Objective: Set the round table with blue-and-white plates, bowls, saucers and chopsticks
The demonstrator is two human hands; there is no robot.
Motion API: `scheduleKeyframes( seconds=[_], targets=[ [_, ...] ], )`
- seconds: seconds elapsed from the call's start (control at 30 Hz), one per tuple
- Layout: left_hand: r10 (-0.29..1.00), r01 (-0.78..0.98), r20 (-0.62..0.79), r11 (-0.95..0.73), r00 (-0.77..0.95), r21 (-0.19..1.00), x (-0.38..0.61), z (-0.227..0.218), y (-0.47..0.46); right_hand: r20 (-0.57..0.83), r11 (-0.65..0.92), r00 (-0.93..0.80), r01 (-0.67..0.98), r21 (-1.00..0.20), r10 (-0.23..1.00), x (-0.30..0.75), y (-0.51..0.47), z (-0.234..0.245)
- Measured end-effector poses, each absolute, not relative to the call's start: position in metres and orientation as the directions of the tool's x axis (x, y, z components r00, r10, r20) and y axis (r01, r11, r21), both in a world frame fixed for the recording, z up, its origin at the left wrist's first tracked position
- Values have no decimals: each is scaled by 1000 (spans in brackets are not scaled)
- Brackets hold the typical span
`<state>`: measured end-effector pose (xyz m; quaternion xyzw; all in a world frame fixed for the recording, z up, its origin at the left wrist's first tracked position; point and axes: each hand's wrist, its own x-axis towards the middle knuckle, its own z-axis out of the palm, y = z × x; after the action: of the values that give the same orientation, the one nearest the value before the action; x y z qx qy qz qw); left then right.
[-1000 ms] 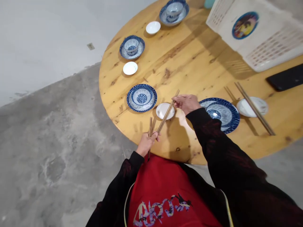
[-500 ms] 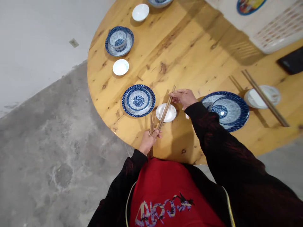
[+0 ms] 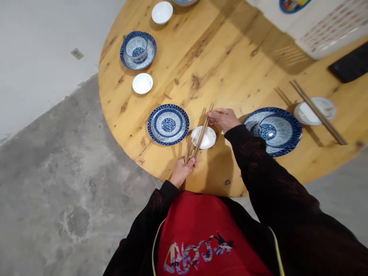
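Observation:
A pair of wooden chopsticks slants across a small white bowl. My right hand pinches their far end, and my left hand is closed round the near end. More chopsticks stick out of my left fist at a different angle; how many is hard to make out. Left of the bowl lies a blue-patterned plate with a round blue-and-white dish in its middle. Beyond my right wrist, a second blue-rimmed plate carries a clear-sided bowl.
At right, chopsticks rest across a white bowl, near a black phone. A white plastic basket stands at the back right. Along the round table's left side are a white bowl and a plate holding a bowl.
The view has shifted slightly. Both hands keep hold of the chopsticks over the white bowl, and the extra chopsticks in my left hand have tilted closer to the pair.

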<state>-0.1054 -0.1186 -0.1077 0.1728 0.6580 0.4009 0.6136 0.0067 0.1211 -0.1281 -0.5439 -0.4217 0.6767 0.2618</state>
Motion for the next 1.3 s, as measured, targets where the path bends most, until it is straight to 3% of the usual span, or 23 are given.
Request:
scheduleKeyframes(
  seconds=[0.43, 0.93, 1.3],
  targets=[
    [724, -316, -675, 613, -142, 724, -107, -110, -116, -557, -546, -191, 111, -830, 808, 5, 121, -124],
    [769, -280, -624, 574, -140, 770, -101, -107, -111, -503, -480, -238, 150, -864, 831, 9, 123, -136],
    [742, -270, -628, 571, -235, 776, -104, -113, -118, -510, -490, -169, 148, -859, 844, 12, 119, -127]
  ],
)
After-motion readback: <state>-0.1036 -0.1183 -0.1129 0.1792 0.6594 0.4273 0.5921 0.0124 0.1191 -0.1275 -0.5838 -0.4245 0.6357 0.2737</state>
